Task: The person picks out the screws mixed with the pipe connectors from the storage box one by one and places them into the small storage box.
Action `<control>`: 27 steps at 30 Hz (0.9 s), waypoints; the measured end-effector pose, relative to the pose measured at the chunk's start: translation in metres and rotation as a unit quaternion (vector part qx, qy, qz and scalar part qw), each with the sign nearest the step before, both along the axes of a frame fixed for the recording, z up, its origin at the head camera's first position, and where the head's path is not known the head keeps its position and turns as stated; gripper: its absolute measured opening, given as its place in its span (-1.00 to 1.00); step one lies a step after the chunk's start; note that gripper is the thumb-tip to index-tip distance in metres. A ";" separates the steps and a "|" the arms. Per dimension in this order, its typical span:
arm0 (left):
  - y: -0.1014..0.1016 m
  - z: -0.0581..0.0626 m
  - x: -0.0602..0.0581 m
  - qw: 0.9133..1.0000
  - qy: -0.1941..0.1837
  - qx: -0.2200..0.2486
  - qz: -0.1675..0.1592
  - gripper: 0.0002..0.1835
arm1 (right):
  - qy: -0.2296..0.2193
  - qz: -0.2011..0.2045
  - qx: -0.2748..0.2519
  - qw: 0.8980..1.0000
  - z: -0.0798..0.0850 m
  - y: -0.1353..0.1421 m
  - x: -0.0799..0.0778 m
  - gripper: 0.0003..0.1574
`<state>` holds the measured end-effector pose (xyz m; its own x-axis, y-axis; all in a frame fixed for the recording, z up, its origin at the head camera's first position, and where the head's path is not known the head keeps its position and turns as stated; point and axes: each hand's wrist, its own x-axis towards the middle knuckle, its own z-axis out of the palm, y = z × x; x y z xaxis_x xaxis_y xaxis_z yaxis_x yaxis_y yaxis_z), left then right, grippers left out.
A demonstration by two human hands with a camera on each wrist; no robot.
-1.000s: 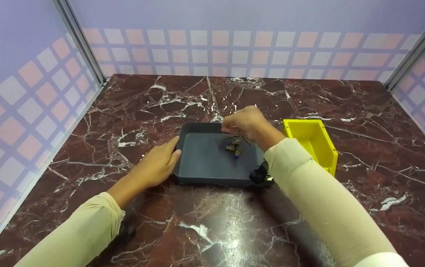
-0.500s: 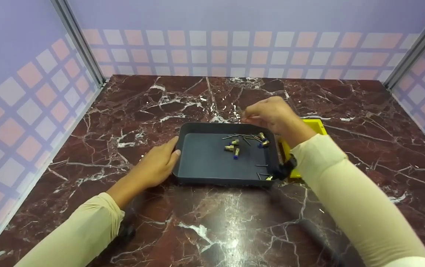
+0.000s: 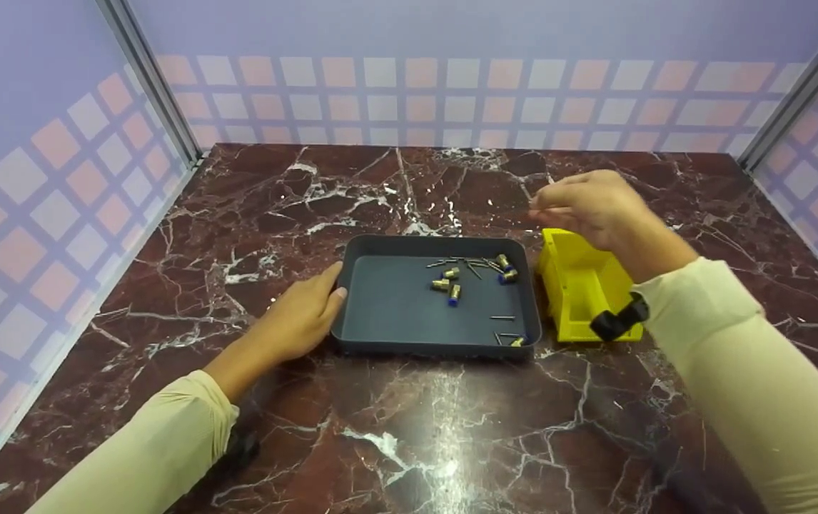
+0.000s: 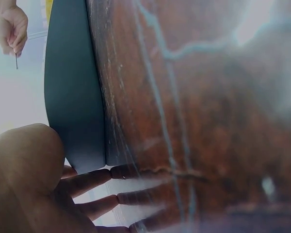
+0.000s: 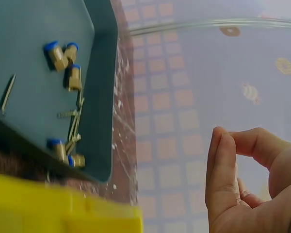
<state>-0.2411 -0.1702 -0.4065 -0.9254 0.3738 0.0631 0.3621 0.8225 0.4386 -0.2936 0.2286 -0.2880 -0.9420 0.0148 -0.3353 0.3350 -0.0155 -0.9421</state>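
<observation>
The largest thing before me is the dark red counter [image 3: 409,428], with white veins and shiny, and behind it stand pale violet panels [image 3: 452,28] with pink and white squares. On it lies the grey tray [image 3: 395,314], flat, with its long axis going from left to right. Just beside it, to the right, is the yellow bin [image 3: 584,332]; its long axis goes away from me, and its lower end is toward me.

My left hand [image 3: 300,318] lies at the left wall of the tray, with the fingers stretched out and a little apart; the thumb is at the rim. My right hand [image 3: 591,208] is in the air, above the far end of the bin, with its fingertips pressed together and pinching a thin screw [image 4: 16,61].

Inside the tray I see brass fittings [image 3: 454,294] with blue ends. Three are near the middle, and the nearest of these points its blue end toward me. Two more are at the right wall, and one is in the near right corner.

The smallest are the loose screws [image 3: 502,318]. Several lie across one another toward the far right corner, one lies alone from left to right, and two are in the near right corner. The pinched screw stands out past my fingertips, its long axis about in line with the fingers; which end is its head I cannot tell.
</observation>
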 end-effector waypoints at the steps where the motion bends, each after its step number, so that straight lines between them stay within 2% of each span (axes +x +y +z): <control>1: 0.000 0.000 0.000 1.000 -0.001 0.000 0.000 -0.37 | 0.001 0.000 0.002 1.000 0.001 0.004 0.001 -0.80; 7: 0.000 0.001 0.001 1.000 -0.011 -0.001 -0.002 -0.36 | 0.005 -0.008 0.018 1.000 0.001 0.029 0.004 -0.83; 14: 0.001 0.001 0.000 1.000 -0.002 0.001 -0.001 -0.37 | 0.003 -0.022 0.039 0.999 -0.009 0.054 0.008 -0.81; 27: 0.001 0.000 0.001 1.000 0.002 0.002 0.001 -0.37 | 0.001 -0.014 0.025 1.000 -0.031 0.073 0.014 -0.74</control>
